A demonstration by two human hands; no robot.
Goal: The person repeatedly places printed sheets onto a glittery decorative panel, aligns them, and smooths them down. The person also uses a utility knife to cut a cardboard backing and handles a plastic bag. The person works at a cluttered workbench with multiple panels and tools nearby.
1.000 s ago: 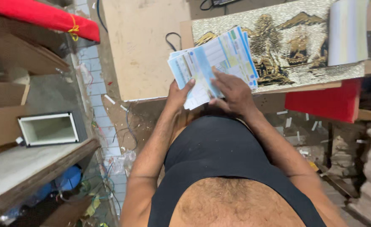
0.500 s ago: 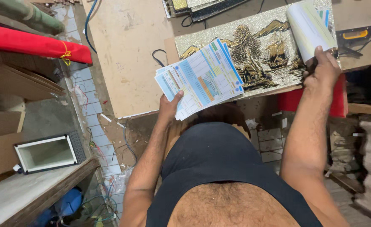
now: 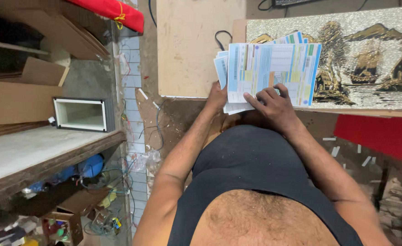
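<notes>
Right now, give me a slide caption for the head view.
Both hands, left and right, hold a stack of printed sheets over a landscape picture.

Fanned stack of blue-and-yellow printed paper sheets, flat above a glittery landscape picture.

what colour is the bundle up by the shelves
Bright red cloth bundle with a yellow tie, clearest in the head view.
</notes>
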